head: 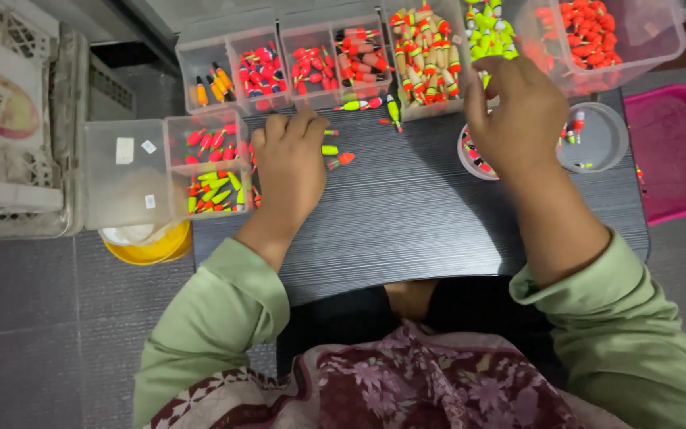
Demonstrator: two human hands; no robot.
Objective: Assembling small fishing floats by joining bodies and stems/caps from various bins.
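Dark table (422, 214): left hand (289, 167), right hand (514, 119) among floats (341, 159)

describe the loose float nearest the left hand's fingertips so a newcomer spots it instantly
Start at the dark table and find the left hand lying flat. Just right of its fingertips lies a small float with a red-orange tip, pointing right. Unlike its neighbours in the clear boxes, it lies loose on the tabletop.

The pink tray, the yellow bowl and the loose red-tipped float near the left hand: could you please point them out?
pink tray (676, 151), head view, on its bare inner floor.
yellow bowl (156, 248), head view, on its rim.
red-tipped float (341, 160), head view, on its body.
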